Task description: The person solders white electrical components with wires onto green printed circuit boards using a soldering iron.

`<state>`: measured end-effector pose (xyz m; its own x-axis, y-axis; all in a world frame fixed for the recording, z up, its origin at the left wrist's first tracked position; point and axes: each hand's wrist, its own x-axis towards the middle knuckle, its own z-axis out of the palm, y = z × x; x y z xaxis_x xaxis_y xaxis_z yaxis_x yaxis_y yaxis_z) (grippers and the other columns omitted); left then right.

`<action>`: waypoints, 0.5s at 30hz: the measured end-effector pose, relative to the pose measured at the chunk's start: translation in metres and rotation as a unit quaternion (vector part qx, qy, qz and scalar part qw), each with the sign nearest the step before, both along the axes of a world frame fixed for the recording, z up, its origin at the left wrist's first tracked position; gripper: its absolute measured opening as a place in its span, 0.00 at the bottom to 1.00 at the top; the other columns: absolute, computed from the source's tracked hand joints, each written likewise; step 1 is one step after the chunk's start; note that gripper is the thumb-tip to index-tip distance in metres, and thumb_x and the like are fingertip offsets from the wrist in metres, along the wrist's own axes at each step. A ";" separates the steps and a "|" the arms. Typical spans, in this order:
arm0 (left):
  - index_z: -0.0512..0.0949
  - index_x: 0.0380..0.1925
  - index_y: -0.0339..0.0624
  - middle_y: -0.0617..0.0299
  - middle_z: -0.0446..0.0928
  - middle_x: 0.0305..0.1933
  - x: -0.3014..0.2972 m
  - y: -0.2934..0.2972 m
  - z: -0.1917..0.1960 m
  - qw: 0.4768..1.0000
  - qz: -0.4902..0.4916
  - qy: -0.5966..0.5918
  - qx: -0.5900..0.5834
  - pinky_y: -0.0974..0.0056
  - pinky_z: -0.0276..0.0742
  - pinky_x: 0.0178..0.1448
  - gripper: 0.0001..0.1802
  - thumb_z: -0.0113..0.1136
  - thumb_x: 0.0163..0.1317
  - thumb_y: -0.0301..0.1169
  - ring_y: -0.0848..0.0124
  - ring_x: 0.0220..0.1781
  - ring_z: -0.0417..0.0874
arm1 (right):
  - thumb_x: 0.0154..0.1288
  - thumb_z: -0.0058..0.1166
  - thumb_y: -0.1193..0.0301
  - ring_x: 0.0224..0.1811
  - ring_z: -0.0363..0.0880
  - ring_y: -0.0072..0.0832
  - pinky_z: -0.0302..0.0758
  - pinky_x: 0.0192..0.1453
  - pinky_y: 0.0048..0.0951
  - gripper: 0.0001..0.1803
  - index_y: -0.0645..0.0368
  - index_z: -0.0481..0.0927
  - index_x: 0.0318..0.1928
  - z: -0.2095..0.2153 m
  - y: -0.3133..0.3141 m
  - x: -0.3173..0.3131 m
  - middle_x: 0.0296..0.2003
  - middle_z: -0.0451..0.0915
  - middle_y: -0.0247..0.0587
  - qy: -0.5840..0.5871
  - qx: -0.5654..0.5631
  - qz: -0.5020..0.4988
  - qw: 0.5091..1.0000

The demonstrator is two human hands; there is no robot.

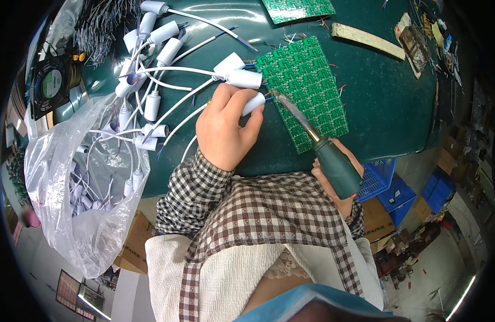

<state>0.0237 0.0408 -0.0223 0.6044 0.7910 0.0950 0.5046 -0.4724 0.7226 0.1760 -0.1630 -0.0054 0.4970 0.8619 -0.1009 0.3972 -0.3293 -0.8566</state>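
Observation:
My left hand [226,129] is closed around a white plastic cylinder [253,104] that looks like a lamp socket with a cable. Its short wires reach the left edge of a green circuit board panel [314,88]. In my right hand [323,174] is a soldering iron [336,166] with a dark green handle, its tip at the board's left edge by those wires. Two more white cylinders, one of them a corded socket [243,79], lie just beyond my left fingers, with wires at the same edge.
Several corded sockets [168,52] are heaped at the left, beside a clear plastic bag [89,214] holding more. A small fan [49,86] stands at far left. Another circuit panel [298,9], a pale bar [368,40] and a stained block [412,45] lie at the back.

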 end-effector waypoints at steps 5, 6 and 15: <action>0.84 0.40 0.42 0.60 0.78 0.36 0.000 0.000 0.001 1.000 0.001 0.009 0.000 0.65 0.78 0.33 0.13 0.72 0.54 0.26 0.67 0.30 0.82 | 0.51 0.77 0.64 0.39 0.87 0.38 0.84 0.44 0.32 0.32 0.69 0.80 0.54 0.001 0.000 0.000 0.44 0.86 0.49 -0.015 0.000 0.003 1.000; 0.84 0.40 0.42 0.60 0.78 0.36 0.000 0.000 0.001 1.000 0.000 0.008 0.000 0.65 0.78 0.33 0.13 0.72 0.54 0.26 0.67 0.30 0.82 | 0.51 0.77 0.64 0.39 0.87 0.38 0.84 0.44 0.32 0.32 0.69 0.80 0.54 0.001 0.000 0.000 0.44 0.86 0.49 -0.015 -0.001 0.003 1.000; 0.84 0.40 0.42 0.60 0.78 0.36 -0.001 0.000 0.001 1.000 -0.002 0.013 0.006 0.65 0.77 0.33 0.12 0.72 0.54 0.26 0.67 0.29 0.82 | 0.51 0.77 0.63 0.42 0.87 0.39 0.84 0.48 0.34 0.33 0.67 0.80 0.54 0.000 -0.005 -0.001 0.47 0.86 0.48 -0.018 -0.018 -0.007 1.000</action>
<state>0.0231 0.0411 -0.0213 0.6107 0.7870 0.0875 0.5215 -0.4829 0.7035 0.1755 -0.1677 -0.0054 0.5134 0.8505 -0.1139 0.4220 -0.3658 -0.8295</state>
